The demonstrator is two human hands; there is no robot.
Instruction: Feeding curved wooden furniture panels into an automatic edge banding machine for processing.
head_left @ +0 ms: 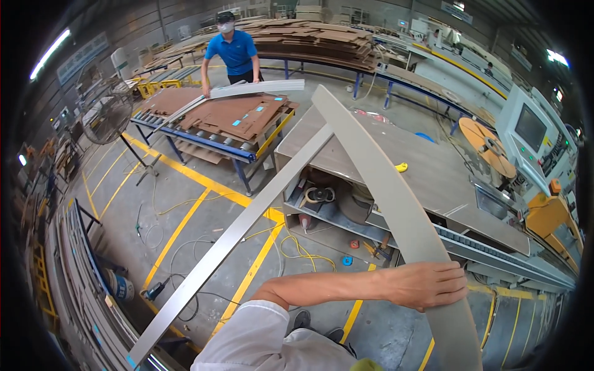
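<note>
My left hand (427,285) reaches across my front to the right. Its fingers are wrapped over the edge of a long grey board (396,185) with a curved outer side. That board slants from its far tip, above the worktable, down to the lower edge of the view. A straight, narrow silvery strip (229,238) runs from near the tip to the lower left. The two meet or overlap near the top; I cannot tell whether they are joined. My right hand is out of view.
A grey worktable (445,167) with a yellow tool (401,167) on it stands ahead, sanders on its shelf. A person in blue (232,52) handles pale strips beside brown panels (210,114). Cables (303,250) cross the floor. A fan (108,117) stands left, a control panel (532,127) right.
</note>
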